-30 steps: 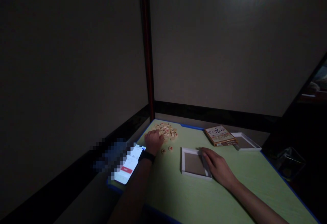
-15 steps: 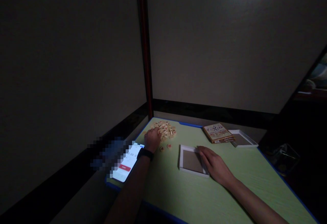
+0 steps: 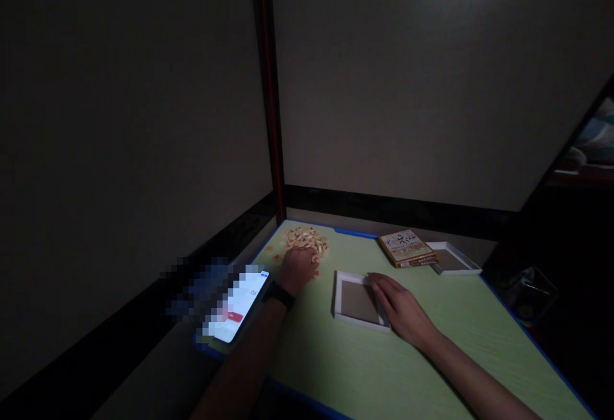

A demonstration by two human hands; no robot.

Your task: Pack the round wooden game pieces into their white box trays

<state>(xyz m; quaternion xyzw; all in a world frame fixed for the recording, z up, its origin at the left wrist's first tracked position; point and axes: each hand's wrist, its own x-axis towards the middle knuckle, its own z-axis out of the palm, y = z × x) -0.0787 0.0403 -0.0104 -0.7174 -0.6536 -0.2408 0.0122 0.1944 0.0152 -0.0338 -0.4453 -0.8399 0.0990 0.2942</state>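
Observation:
My left hand, with a dark band at its wrist, is closed at the front edge of a heap of Chinese chess pieces. These are round, pale discs with red or black marks. At its fingertips is one chess piece, apparently pinched. Another loose piece lies just in front of the fingers. My right hand grips the right wall of a shallow white box tray with a brown bottom, thumb and fingers about its rim. No pieces show inside the tray.
A lit phone lies at the table's left edge. Toward the back right are a printed box and a second white tray partly behind it. Walls stand behind and left of the green table. A container stands beyond the right edge.
My left hand has moved from the heap's left side toward the right and nearer, and a piece now shows at its fingertips. My right hand stays on the tray.

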